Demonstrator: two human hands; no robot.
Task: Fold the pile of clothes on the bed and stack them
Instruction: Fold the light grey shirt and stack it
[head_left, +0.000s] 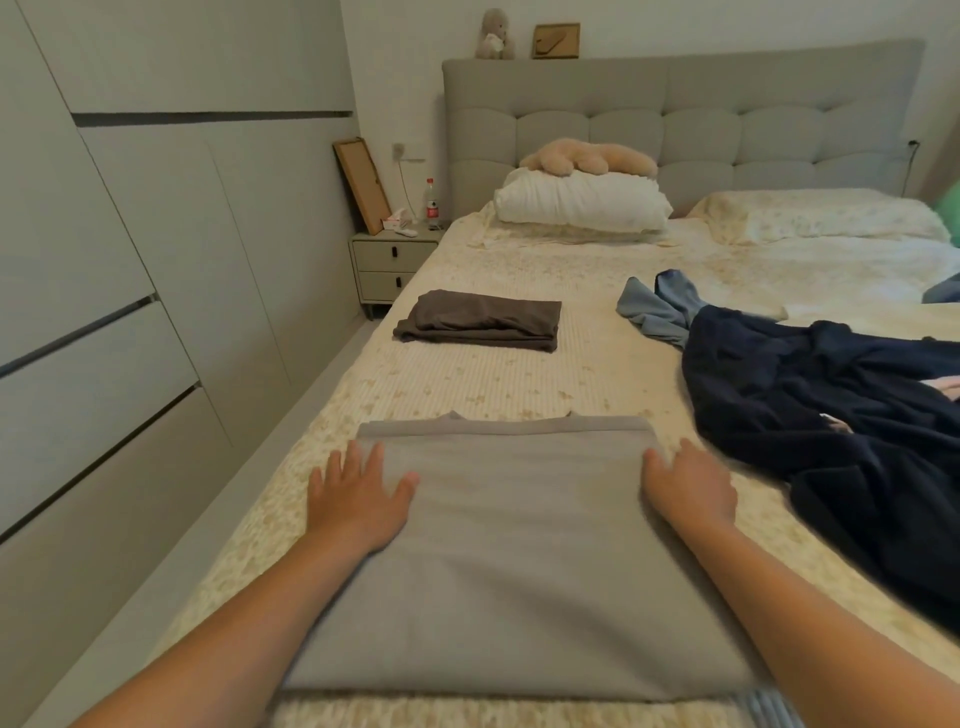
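Note:
A grey garment (519, 545) lies flat and folded lengthwise on the bed (493, 379) right in front of me. My left hand (358, 493) rests flat on its upper left edge, fingers spread. At the garment's upper right edge my right hand (688, 488) lies with fingers extended, partly blurred. A folded dark brown garment (483, 322) sits farther up the bed on the left. An unfolded dark navy garment (831, 415) sprawls on the right, with a light blue piece (657, 306) at its far end.
A white pillow (582, 200) topped by a beige plush toy (587, 156) lies by the grey headboard (675, 104). A bedside table (389, 265) with a bottle (432, 205) stands left of the bed. Wardrobe doors (130, 260) line the left wall.

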